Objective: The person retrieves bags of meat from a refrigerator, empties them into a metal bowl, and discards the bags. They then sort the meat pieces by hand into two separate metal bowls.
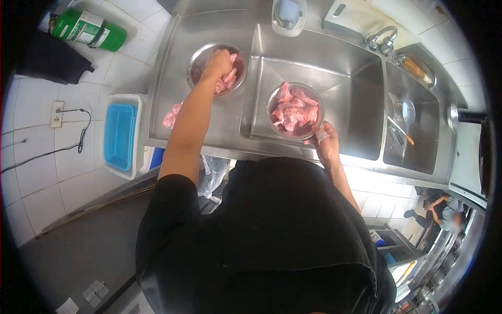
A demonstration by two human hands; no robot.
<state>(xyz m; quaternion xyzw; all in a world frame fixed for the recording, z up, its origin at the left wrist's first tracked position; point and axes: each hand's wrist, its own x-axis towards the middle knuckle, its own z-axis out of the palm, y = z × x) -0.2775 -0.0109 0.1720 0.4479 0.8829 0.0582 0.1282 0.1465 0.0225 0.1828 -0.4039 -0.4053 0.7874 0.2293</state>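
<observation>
My left hand (218, 64) reaches down into a steel bowl (194, 78) on the counter at the left of the sink. Its fingers are curled in among pink pieces of raw meat (228, 78), and the fingertips are hidden. My right hand (326, 142) grips the near rim of a second steel bowl (288, 135), which sits in the large sink basin. Raw meat chunks (296, 111) are heaped in that bowl. A pale patch shows by my right thumb. Another piece of raw meat (171, 116) lies on the counter, partly behind my left forearm.
The steel sink (334, 86) has a tap (386, 41) at the back. A smaller basin to the right holds a strainer (408, 111) and utensils. Left of the counter are a blue basket (119, 137) and a green cylinder (89, 30). A person (447, 212) is far off at right.
</observation>
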